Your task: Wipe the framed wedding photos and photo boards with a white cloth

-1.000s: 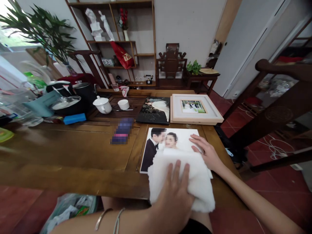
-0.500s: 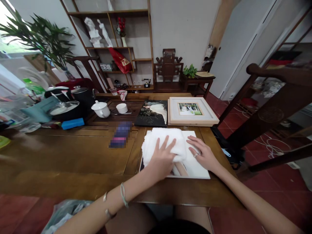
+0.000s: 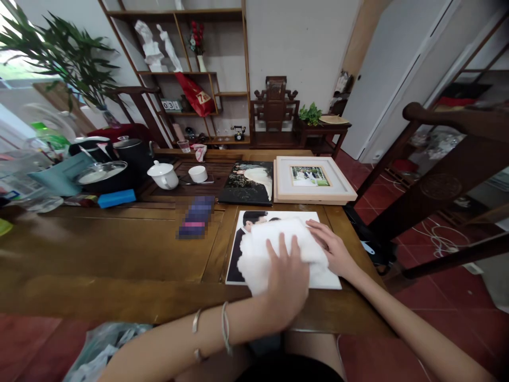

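A white towel (image 3: 260, 249), folded thick, lies on a photo panel (image 3: 234, 265) on the table. The print shows a dark-haired figure in a dark suit at its left; the towel hides much of it. My left hand (image 3: 288, 284), slightly blurred, presses on the towel from above with its fingers spread; its thumb is hidden. At the panel's right side, my right hand (image 3: 334, 252) rests with its fingers stretched out, their tips beside the towel's edge. Behind the panel lie a dark photo panel (image 3: 248, 183) and a pale framed photo (image 3: 342, 183).
Left of the panel is a blurred-out purple item (image 3: 196, 217). Farther back stand a white lidded cup (image 3: 163, 175), a small white bowl (image 3: 198, 174), a blue block (image 3: 116, 198) and dark pots (image 3: 133, 156). A wooden chair (image 3: 433, 175) stands at the right.
My left hand has moved the towel right and toward me across the panel. More of the print's upper left now shows. My right hand has stayed at the panel's right side.
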### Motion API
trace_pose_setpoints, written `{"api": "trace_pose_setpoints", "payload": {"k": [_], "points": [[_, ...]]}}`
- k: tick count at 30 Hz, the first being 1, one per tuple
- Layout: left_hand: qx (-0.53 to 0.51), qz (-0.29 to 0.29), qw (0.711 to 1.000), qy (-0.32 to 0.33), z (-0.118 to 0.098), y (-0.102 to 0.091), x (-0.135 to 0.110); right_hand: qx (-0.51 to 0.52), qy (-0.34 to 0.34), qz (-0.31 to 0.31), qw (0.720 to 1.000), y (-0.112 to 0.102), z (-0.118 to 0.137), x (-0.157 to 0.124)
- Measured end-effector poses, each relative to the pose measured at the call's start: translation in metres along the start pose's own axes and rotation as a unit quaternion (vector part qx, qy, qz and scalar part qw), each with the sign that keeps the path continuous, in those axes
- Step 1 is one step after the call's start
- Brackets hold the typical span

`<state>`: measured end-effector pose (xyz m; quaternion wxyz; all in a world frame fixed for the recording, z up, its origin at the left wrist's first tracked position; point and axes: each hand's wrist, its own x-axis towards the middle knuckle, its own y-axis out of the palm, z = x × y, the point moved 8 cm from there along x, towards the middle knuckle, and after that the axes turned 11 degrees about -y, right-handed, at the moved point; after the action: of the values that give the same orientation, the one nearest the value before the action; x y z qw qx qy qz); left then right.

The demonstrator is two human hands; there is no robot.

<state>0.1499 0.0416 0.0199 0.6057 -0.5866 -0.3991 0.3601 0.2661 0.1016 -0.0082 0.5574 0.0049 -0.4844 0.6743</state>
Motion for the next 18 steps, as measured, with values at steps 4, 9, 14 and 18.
{"api": "trace_pose_setpoints", "payload": {"k": [4, 9, 14, 18], "points": [[0.046, -0.05, 0.998, 0.001, 0.0, -0.003, 0.017, 0.005, -0.007, 0.002, 1.0, 0.0, 0.0, 0.0], [0.059, -0.034, 0.997, 0.047, -0.051, 0.007, -0.027, 0.012, 0.003, 0.009, 1.0, -0.001, 0.0, 0.001], [0.076, -0.019, 0.992, 0.094, -0.076, 0.012, -0.05, -0.001, 0.002, 0.005, 1.0, -0.002, 0.002, 0.001], [0.106, -0.001, 0.991, 0.085, -0.042, 0.005, -0.027, -0.004, 0.002, 0.004, 1.0, 0.0, 0.002, 0.001]]}}
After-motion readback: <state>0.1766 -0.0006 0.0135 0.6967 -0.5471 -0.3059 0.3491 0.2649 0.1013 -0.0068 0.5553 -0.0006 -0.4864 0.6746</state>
